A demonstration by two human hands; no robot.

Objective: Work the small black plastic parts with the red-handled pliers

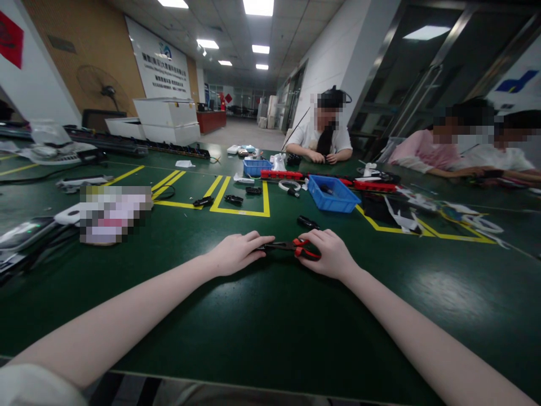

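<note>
Slim black pliers (291,247) with red handles, flat on green tabletop (270,316). Left hand (236,252) at 9 o'clock resting on tip, right hand (329,254) grip closed round handles.

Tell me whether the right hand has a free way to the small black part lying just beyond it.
Probably yes: the right hand rests on the red-handled tool, and only bare mat lies between it and the black part.

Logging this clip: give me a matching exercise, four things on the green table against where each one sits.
Things:
1. red-handled tool
2. large blue bin
3. small blue bin
4. black part

Places:
A. far side, by the seated person in white
B. between both hands
C. just beyond the right hand
D. mid-table, right of the yellow-taped box

Pairs: 1-B, 2-D, 3-A, 4-C
</note>
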